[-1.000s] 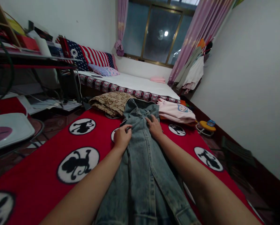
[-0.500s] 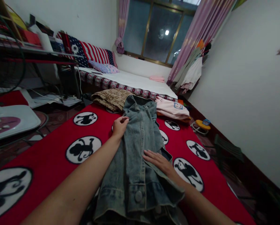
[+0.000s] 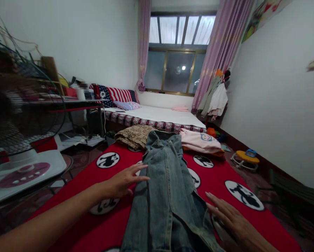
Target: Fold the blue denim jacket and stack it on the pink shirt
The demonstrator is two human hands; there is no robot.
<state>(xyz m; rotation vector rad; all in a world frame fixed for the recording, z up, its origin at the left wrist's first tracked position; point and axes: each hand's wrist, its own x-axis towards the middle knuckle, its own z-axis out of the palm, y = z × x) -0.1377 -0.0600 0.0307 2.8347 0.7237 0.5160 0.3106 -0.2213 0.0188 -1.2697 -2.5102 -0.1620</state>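
A blue denim jacket (image 3: 159, 182), folded lengthwise, lies on the red blanket (image 3: 75, 196) with its collar toward the far end. My left hand (image 3: 122, 180) hovers at the jacket's left edge, fingers spread, holding nothing. Beside the right edge is my right hand (image 3: 233, 217), its fingers stretched out and nothing in its grasp; whether the fingertips touch the denim I cannot tell. Past the collar on the left sits a folded brown patterned garment (image 3: 134, 136). To the right of the collar lies a folded pink garment (image 3: 201, 140) with a smiley patch.
A bed (image 3: 162, 113) with a white sheet stands beyond the blanket, below a window. On the left are a fan (image 3: 17, 101) and a cluttered desk (image 3: 78, 102). A yellow stool (image 3: 247, 157) and a dark chair (image 3: 296, 192) stand on the right.
Both hands have come off the jacket's front and moved apart to its two sides. The left fingers have opened from a pinch. The view has tilted upward.
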